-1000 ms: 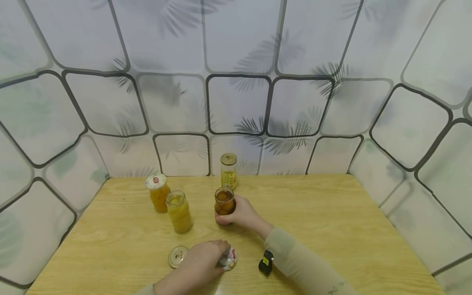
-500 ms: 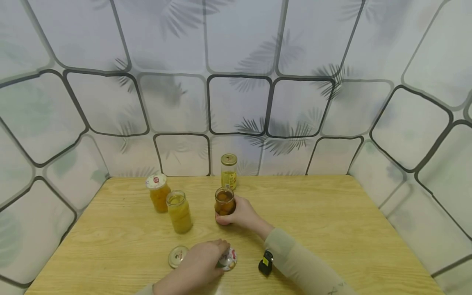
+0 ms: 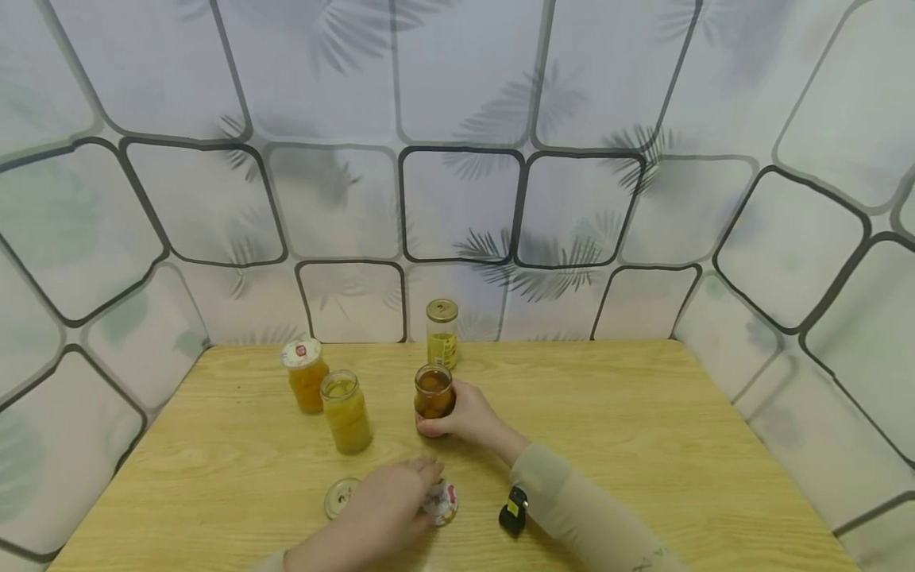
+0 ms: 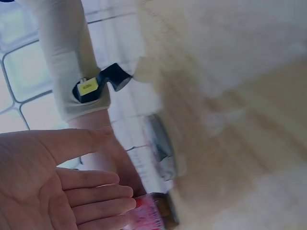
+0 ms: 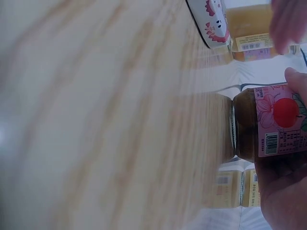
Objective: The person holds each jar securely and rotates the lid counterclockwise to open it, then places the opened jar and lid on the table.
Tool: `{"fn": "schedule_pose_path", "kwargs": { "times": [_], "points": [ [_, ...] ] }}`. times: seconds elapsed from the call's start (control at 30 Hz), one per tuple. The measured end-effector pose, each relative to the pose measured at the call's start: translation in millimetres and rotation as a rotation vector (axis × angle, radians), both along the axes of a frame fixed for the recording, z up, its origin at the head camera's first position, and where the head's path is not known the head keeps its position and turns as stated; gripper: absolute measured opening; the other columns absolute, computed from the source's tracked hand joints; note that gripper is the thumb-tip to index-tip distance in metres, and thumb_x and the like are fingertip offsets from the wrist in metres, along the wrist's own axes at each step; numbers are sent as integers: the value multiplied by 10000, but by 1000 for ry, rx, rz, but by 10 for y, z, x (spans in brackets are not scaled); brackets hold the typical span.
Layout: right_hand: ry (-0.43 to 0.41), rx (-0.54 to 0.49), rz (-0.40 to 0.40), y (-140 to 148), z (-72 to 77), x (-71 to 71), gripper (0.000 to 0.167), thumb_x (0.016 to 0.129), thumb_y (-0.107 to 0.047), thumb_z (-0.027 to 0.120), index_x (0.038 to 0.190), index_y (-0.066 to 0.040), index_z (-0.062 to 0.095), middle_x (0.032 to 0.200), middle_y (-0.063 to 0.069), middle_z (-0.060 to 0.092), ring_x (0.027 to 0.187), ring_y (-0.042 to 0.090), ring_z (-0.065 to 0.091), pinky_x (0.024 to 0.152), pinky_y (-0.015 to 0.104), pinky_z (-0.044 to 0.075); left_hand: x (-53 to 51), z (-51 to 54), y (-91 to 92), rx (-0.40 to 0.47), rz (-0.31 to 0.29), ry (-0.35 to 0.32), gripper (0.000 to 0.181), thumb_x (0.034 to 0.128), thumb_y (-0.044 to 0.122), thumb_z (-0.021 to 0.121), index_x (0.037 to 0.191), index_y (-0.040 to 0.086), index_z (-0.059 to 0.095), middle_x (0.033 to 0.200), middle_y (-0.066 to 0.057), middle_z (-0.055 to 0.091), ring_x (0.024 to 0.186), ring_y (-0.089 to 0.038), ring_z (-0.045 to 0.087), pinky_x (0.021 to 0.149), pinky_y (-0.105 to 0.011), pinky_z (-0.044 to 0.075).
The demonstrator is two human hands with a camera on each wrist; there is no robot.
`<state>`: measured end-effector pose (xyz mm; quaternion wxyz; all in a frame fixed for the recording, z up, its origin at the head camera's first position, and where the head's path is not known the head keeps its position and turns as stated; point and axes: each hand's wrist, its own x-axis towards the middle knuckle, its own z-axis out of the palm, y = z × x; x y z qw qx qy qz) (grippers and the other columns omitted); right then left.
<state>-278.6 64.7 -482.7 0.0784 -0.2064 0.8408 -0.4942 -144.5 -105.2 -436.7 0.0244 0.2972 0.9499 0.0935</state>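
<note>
My right hand [image 3: 475,417] grips an uncapped glass jar [image 3: 433,388] of round brown fruit, standing upright on the table. Its pink label [image 5: 283,125] with a red fruit shows in the right wrist view. My left hand [image 3: 386,504] hovers over a printed lid [image 3: 443,506], partly hiding it. In the left wrist view this hand [image 4: 72,187] has straight fingers, and the lid [image 4: 162,147] lies apart from them on the tabletop. A gold lid [image 3: 337,500] lies left of the left hand, its edge partly covered.
Left of the held jar stands an uncapped jar [image 3: 348,417] of yellow fruit. Behind that is an orange-filled jar [image 3: 307,383] with a white printed lid. A gold-capped jar [image 3: 442,338] stands at the back by the patterned wall. A black wrist device [image 3: 513,512] sits at the right sleeve.
My left hand has let go of the printed lid and risen slightly from it, leaving it on the table. The right hand and its jar stay in place.
</note>
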Motion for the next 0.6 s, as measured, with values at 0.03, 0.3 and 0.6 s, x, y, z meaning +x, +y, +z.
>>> {"fn": "schedule_pose_path", "kwargs": {
  "times": [0.03, 0.3, 0.6],
  "points": [
    [-2, -2, -1, -1, 1, 1, 653, 811, -186, 937, 1375, -56, 634, 1260, 123, 752, 1142, 257, 723, 1042, 458, 579, 1, 22, -1, -3, -2, 14, 585, 880, 316, 880, 1361, 43, 689, 1391, -121, 712, 1226, -284, 716, 982, -438, 625],
    [24, -5, 7, -11, -6, 0, 652, 828, -154, 921, 1391, -24, 619, 1289, 169, 742, 1177, 322, 723, 1058, 507, 578, -24, 273, -41, -5, 14, 54, 659, 882, 332, 883, 1406, 9, 648, 1451, -156, 676, 1269, -317, 700, 988, -445, 626],
    [53, -4, 1, -9, -9, -1, 605, 826, -124, 910, 1357, -19, 638, 1306, 174, 735, 1207, 321, 708, 1067, 499, 569, -90, 538, -143, 52, 43, 218, 635, 854, 305, 912, 1371, 23, 676, 1401, -161, 708, 1075, -305, 777, 802, -403, 668]
  ]
}}
